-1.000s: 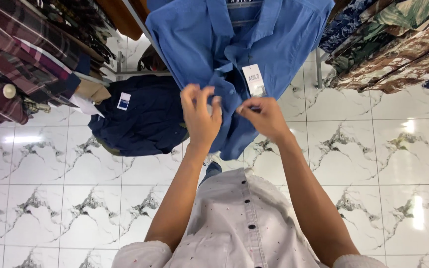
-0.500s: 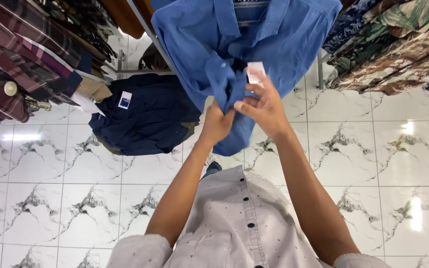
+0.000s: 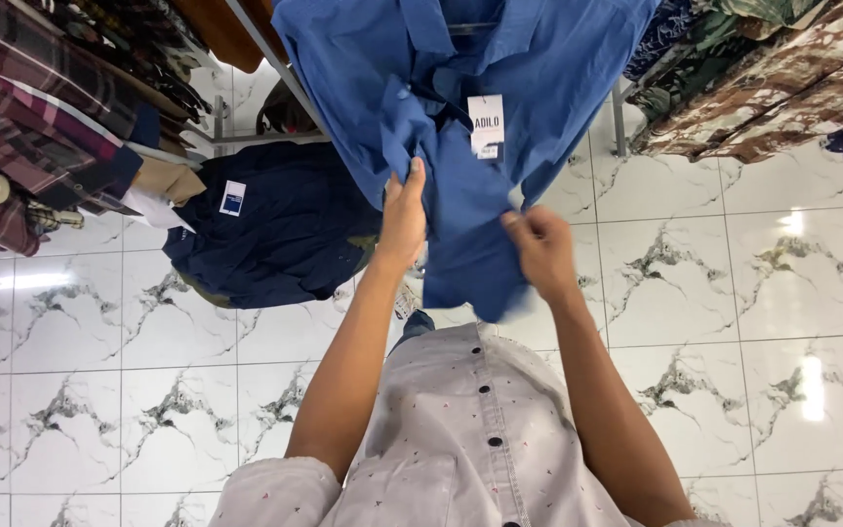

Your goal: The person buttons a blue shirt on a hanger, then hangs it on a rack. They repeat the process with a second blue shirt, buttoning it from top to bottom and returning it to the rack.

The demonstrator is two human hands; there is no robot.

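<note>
A blue shirt [image 3: 539, 68] hangs in front of me with a white tag [image 3: 486, 125] on its front. My left hand [image 3: 404, 217] grips the left edge of the shirt's front panel, thumb up along the cloth. My right hand [image 3: 541, 249] pinches the lower right part of the same panel near its hem. Both forearms reach up from my pale grey dotted shirt [image 3: 461, 439].
A dark navy garment [image 3: 275, 224] with a small label lies heaped on the floor to the left. Plaid shirts [image 3: 21, 107] hang at the far left, patterned shirts [image 3: 773, 78] at the upper right. White marble floor tiles [image 3: 782, 293] lie beneath.
My hands have separated: the left one moved up along the panel's edge, the right one dropped down and right toward the hem. The shirt front is spread wider.
</note>
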